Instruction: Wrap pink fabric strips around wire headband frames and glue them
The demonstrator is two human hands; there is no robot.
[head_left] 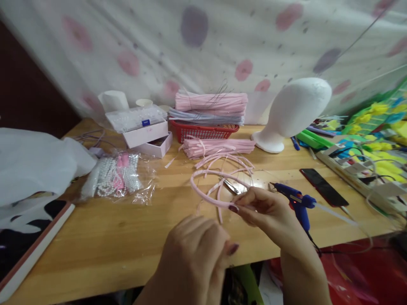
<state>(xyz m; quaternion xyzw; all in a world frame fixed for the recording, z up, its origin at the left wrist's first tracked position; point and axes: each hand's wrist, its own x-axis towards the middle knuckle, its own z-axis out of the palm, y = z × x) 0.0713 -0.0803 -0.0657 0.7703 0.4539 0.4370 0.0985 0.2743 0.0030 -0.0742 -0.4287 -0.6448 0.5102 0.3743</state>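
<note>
My right hand (265, 209) pinches the near end of a pink fabric-covered wire loop (206, 197) between thumb and fingers, above the table. My left hand (197, 254) is curled closed just below and left of it, slightly blurred; whatever its fingers hold, if anything, is hidden. Under and behind the loop lie scissors (232, 187) and several loose pink fabric strips (219, 159) with thin wires at their ends. Beside my right hand a blue glue gun (297, 201) rests on the table, a clear glue stick out of its back.
Behind are a pink strip bundle (219, 147), a red basket (205, 132) with more bundles, and a white foam head (295, 106). Bagged pearl strings (117, 176) and white boxes (146, 133) are left. A phone (324, 187) and a power strip (343, 171) lie right.
</note>
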